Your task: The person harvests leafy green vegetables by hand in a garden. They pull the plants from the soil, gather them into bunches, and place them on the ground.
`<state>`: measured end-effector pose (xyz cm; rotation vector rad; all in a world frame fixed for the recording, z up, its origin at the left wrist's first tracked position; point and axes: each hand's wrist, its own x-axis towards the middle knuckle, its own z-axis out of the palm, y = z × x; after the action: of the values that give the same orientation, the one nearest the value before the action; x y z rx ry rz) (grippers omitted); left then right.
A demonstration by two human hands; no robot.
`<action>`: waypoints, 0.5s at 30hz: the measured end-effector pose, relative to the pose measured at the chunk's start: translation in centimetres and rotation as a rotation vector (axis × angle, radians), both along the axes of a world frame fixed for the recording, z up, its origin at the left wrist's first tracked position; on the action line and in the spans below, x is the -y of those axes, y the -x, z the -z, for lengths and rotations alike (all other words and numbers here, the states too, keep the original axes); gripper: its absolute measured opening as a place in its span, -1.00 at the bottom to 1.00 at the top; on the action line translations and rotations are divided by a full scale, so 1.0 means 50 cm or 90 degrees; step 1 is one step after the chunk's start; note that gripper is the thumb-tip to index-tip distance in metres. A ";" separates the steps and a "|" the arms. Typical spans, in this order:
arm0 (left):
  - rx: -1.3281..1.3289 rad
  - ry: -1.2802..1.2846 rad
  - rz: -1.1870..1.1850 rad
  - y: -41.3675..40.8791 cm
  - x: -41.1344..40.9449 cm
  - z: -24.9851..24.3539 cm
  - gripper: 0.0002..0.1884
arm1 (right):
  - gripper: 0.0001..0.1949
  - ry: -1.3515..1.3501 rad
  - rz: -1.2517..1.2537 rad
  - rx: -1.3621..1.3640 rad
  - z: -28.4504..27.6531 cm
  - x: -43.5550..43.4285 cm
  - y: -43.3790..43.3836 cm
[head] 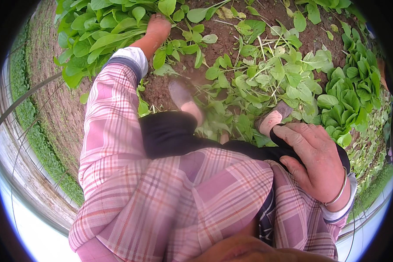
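Note:
My left hand (159, 27) reaches out to the upper left, closed around the stem ends of a bunch of leafy greens (101, 36). The broad green leaves fan out to the left of the wrist, and most of the fingertips are hidden. Bent over my knee in black trousers (170, 131) on the right is my right hand (314, 157); it holds nothing, and its thumb stands apart from the fingers. A metal bangle (339, 190) circles that wrist. Between and beyond my feet, loose pulled leaves (275, 72) lie strewn over brown soil (213, 49).
My two shoes (180, 93) (281, 109) stand among the leaves. Upright leafy plants (344, 98) line the right side. A curved hoop (26, 93) crosses the left, near a planted green strip (32, 124). Part of another person shows at the far right edge.

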<state>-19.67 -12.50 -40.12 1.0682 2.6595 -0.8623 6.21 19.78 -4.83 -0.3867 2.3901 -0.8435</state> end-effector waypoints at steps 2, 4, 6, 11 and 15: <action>0.010 -0.013 -0.017 -0.003 0.010 0.017 -0.79 | -0.53 0.000 0.001 0.005 0.002 0.001 0.000; 0.002 -0.033 -0.022 -0.001 0.017 0.036 -0.79 | -0.53 -0.010 0.000 0.011 -0.002 0.003 0.003; -0.025 -0.056 -0.018 0.009 0.019 0.051 -0.79 | -0.52 -0.011 0.002 0.010 -0.004 0.006 0.004; -0.044 -0.011 0.021 0.036 0.004 0.060 -0.79 | -0.52 -0.013 0.008 0.012 -0.003 0.005 0.007; -0.058 -0.028 -0.004 0.022 0.004 0.074 -0.78 | -0.52 -0.004 0.005 0.009 0.008 0.000 0.009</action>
<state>-20.79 -12.69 -43.83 1.0542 2.7661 -0.8760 5.74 19.76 -5.21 -0.3677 2.3816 -0.8393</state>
